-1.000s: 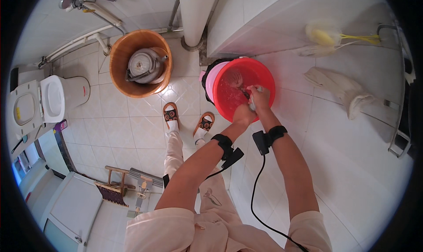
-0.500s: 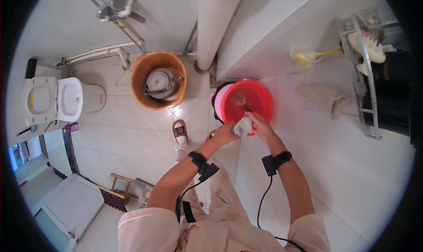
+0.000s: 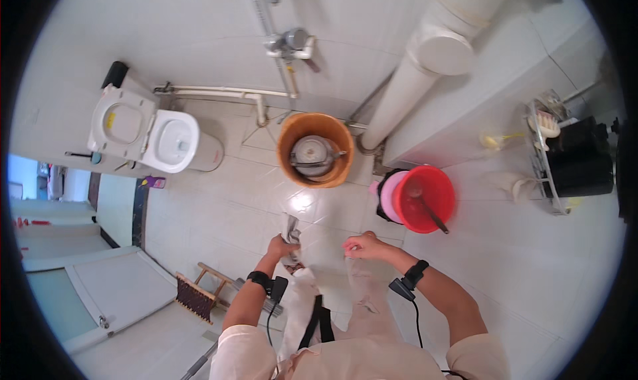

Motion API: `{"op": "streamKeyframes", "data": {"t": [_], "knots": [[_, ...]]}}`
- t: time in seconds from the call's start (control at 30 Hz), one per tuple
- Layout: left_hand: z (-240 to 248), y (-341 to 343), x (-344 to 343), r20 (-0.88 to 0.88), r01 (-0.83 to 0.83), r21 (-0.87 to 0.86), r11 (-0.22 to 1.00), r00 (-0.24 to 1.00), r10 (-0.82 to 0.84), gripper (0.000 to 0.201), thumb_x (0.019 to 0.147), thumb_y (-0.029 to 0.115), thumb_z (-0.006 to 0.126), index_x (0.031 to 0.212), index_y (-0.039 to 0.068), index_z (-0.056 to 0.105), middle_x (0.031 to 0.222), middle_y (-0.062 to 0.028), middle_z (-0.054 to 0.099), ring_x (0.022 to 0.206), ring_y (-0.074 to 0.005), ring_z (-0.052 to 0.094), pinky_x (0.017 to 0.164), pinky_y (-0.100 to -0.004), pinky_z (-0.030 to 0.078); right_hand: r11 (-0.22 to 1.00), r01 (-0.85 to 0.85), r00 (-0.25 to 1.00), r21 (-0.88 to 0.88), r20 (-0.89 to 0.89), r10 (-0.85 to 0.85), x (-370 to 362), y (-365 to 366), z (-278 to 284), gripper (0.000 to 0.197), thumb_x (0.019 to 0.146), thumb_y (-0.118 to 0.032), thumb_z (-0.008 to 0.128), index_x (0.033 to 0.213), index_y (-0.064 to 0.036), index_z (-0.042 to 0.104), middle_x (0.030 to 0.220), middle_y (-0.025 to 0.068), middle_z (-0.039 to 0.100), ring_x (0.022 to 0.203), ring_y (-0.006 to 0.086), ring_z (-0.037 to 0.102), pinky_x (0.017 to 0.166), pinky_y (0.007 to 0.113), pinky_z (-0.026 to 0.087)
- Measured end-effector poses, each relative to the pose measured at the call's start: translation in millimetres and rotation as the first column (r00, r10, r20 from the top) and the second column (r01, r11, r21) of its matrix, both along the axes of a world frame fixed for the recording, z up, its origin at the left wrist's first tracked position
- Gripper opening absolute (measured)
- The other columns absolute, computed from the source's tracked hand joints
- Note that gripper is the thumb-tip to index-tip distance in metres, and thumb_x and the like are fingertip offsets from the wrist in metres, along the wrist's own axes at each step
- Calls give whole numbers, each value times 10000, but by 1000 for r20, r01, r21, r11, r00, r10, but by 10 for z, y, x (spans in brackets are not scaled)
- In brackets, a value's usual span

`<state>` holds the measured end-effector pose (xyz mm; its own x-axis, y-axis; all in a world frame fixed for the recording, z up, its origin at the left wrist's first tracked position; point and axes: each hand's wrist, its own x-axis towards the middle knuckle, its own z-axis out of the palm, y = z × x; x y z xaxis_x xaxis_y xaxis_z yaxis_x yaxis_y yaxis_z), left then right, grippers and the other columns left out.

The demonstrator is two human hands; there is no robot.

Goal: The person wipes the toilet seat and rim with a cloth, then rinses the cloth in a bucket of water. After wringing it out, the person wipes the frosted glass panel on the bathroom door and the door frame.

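Observation:
A crumpled grey-white cloth [image 3: 292, 230] hangs from the fingers of my left hand [image 3: 282, 247], above the floor near my slippered foot. My right hand [image 3: 364, 246] is apart from it, over my other leg, its fingers curled closed; whether anything small lies in them is hidden. Beyond my right hand stands a red bucket [image 3: 444, 222]. A utensil with a rounded head and long dark handle [image 3: 435, 218] leans inside, its handle across the near rim. Against the bucket's left side sits a pink container [image 3: 389, 197] with black plastic around it.
A wooden tub [image 3: 287, 164] holding a metal kettle [image 3: 311, 153] stands ahead. To the left are a white toilet [image 3: 174, 144] and a purple bottle [image 3: 154, 182]. A folding stool [image 3: 197, 299] lies at lower left. On the right wall hangs a metal rack [image 3: 546, 164].
My hands have moved left from the red bucket and separated. The cloth, earlier between both hands over the bucket, is now in my left hand. The view has turned left.

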<state>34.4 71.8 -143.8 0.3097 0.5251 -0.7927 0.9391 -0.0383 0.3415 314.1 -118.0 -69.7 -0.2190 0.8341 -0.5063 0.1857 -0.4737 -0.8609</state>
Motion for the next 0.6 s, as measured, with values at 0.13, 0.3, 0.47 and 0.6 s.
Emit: {"op": "streamKeyframes", "data": {"t": [0.13,0.3,0.47,0.6], "knots": [[352,115,-477,348,-409,-351,842,778,523,533,692,177,829,1151,14,614,1040,-64,672,931,-189,634,818,-337,502,992,-62,997,112,-26,66,-798,741,174,319,872,-226,657,1105,-13,611,896,61,657,818,126,635,726,266,513],[1068,225,-944,320,-428,-815,389,226,920,453,868,330,691,1151,4,553,1004,-101,660,870,-202,648,756,-360,538,997,49,893,-65,-445,-73,-1782,1628,460,217,922,-230,603,1063,-68,629,846,4,634,743,80,612,614,228,477],[1638,410,-1673,299,-410,-878,247,-66,952,447,926,340,604,1197,-8,525,1099,-116,632,976,-227,634,829,-380,531,961,77,978,266,-208,-21,-2526,2140,841,336,856,-268,685,1098,-46,611,1001,54,624,841,135,615,711,271,505],[2059,608,-2256,410,-425,-839,340,-83,908,431,916,273,627,1224,-2,502,1126,-104,622,1017,-207,620,841,-370,532,941,-140,990,309,17,142,-3047,2302,1270,514,789,-309,744,1184,-30,567,1130,94,584,923,205,607,792,315,512]]}}
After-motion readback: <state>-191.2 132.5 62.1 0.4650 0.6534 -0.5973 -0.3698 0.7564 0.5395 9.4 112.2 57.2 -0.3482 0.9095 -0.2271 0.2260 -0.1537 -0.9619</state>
